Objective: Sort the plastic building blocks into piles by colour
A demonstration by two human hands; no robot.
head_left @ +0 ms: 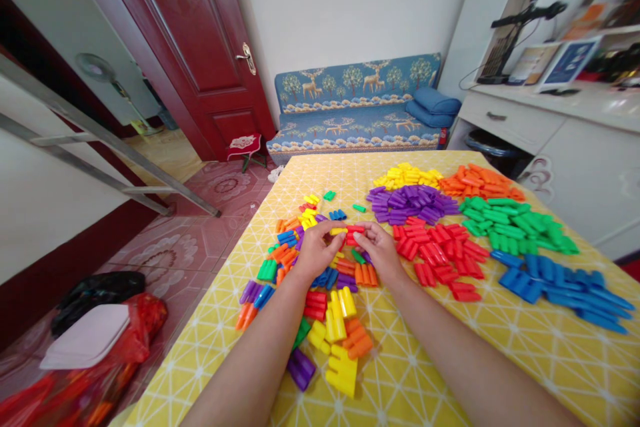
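Note:
My left hand (pixel 313 252) pinches a small yellow block (pixel 339 231) above the table. My right hand (pixel 381 248) pinches a red block (pixel 355 232) joined end to end with the yellow one. Both hands hover over a mixed heap of coloured blocks (pixel 320 293) on the yellow patterned tablecloth (pixel 450 360). To the right lie sorted piles: red (pixel 440 255), purple (pixel 410 203), yellow (pixel 407 177), orange (pixel 480 181), green (pixel 517 223) and blue (pixel 565 287).
A blue patterned sofa (pixel 357 107) stands behind the table, beside a dark red door (pixel 200 47). A white cabinet (pixel 565 140) is at the right. Red and black bags (pixel 95 333) lie on the tiled floor at the left.

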